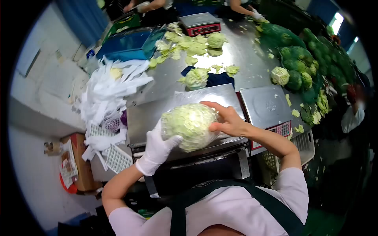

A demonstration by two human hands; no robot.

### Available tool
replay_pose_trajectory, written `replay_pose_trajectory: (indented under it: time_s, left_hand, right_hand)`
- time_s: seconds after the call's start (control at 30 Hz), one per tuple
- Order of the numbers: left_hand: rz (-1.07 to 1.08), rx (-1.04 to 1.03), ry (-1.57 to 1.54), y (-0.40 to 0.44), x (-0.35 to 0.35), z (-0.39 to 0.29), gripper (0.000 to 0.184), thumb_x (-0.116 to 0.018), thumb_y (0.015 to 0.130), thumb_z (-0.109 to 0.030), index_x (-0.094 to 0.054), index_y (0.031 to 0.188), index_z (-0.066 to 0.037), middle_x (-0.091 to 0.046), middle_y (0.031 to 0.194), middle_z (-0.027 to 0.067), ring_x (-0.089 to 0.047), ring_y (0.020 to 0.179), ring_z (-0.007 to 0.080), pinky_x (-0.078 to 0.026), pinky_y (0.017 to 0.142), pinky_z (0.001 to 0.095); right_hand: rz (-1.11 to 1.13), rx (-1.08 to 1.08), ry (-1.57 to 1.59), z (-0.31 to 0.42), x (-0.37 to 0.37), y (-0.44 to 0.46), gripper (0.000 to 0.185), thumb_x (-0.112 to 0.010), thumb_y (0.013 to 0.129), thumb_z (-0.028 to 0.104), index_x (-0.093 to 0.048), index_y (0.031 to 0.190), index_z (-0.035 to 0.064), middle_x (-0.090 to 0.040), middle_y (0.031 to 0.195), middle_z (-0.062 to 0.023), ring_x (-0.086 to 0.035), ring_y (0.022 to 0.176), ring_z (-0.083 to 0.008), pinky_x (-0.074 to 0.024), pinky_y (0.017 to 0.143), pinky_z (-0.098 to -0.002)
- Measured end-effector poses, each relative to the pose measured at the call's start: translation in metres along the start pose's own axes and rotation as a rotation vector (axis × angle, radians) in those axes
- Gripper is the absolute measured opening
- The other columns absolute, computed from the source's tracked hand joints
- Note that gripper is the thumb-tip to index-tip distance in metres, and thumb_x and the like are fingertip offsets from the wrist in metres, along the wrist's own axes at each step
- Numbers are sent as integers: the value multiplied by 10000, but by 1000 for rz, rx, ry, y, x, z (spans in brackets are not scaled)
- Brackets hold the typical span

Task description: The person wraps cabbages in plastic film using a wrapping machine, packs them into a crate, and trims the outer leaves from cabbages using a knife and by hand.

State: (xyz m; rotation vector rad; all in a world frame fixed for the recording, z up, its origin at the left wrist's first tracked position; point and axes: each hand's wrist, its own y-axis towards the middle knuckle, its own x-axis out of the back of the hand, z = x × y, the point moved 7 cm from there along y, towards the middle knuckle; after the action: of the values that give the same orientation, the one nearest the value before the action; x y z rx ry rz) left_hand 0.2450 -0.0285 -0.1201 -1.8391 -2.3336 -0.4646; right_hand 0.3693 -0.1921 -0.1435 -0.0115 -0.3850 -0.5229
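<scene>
A pale green cabbage [189,125], covered in clear plastic film, is held between my two hands above a steel-topped machine [145,118]. My left hand [157,147], in a white glove, grips its left and lower side, with the thumb across the front. Bare, my right hand [230,121] curls round the right side, thumb and fingers pressing the film. Beyond the machine, another cabbage [196,78] sits beside a dark blue cloth [220,79].
Scales stand to the right [265,104] and at the back [200,23]. Net bags of cabbages [295,59] crowd the right. White strips [106,84] heap up on the left near a blue crate [126,45]. Loose leaves [189,45] litter the table. Other people work at the far side.
</scene>
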Motion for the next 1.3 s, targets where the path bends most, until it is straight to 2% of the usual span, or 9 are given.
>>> replay_pose_trajectory:
  time_s: [0.17,0.37,0.43,0.53,0.63,0.67,0.87,1.1,1.3]
  left_hand:
    - [161,753,-598,52,-14,32,680,-345,917,-584,-501,1227,1,-643,1026,91,-643,793,120,-448,384,215]
    - [181,780,-511,121,-6,171,739,-220,901,-646,-485,1270,-63,-644,1081,77,-652,836,264,-521,702,383]
    - [311,637,898,122,39,139,741,-246,893,-652,-465,1290,-65,-597,1162,149,-614,944,336,-450,864,395]
    - [86,284,661,77,39,88,666,-497,857,-540,-422,1324,-71,-519,1237,201,-535,1107,316,-425,914,376]
    - [313,202,66,26,-16,58,1253,-837,598,-320,39,1423,29,-188,1453,263,-228,1354,317,-239,1086,336]
    - [331,84,448,7,-29,78,1358,-851,561,-379,137,1402,22,-151,1448,290,-267,1328,368,-296,1064,362]
    - [-129,-247,376,-2,-45,70,1070,-862,545,-297,-257,1346,75,-533,1140,249,-572,1014,364,-483,857,383]
    - [-85,-375,367,-108,-62,-32,1002,-861,554,-288,-328,1306,108,-566,1109,243,-613,971,340,-497,841,353]
    - [193,458,-338,-178,-79,-41,590,-807,668,-349,-592,1053,44,-662,887,100,-629,724,132,-503,667,241]
  right_hand:
    - [110,-423,333,-9,4,40,717,-367,906,585,-533,1162,-64,-611,931,-232,-613,531,-191,-502,447,-255]
    - [131,-512,-1,-98,9,99,785,-320,895,628,-582,1016,-102,-642,815,-208,-622,592,-245,-510,522,-332]
    - [87,-502,-749,-84,24,95,771,-340,855,678,-558,1062,-32,-649,781,-207,-647,751,-325,-507,698,-414]
    - [98,-48,-604,-42,21,63,773,-560,796,581,-372,1330,54,-637,879,-257,-624,824,-411,-499,724,-440]
    - [335,161,-660,-41,-20,21,1125,-788,660,363,-30,1442,81,-286,1312,-403,-507,1061,-489,-463,872,-445]
    - [353,175,-657,-51,-30,23,1125,-788,660,363,-30,1442,81,-286,1312,-403,-507,1061,-489,-463,872,-445]
    - [-34,408,-415,-47,-34,12,1025,-761,569,16,-173,1409,-1,-410,1295,-301,-520,1085,-420,-462,902,-383]
    - [32,433,-462,31,-53,-109,910,-773,597,86,-292,1362,-17,-520,1172,-278,-584,992,-391,-516,782,-381]
    - [370,-64,-253,60,-89,-165,627,-805,648,427,-588,896,-107,-643,706,-186,-668,604,-221,-531,554,-285]
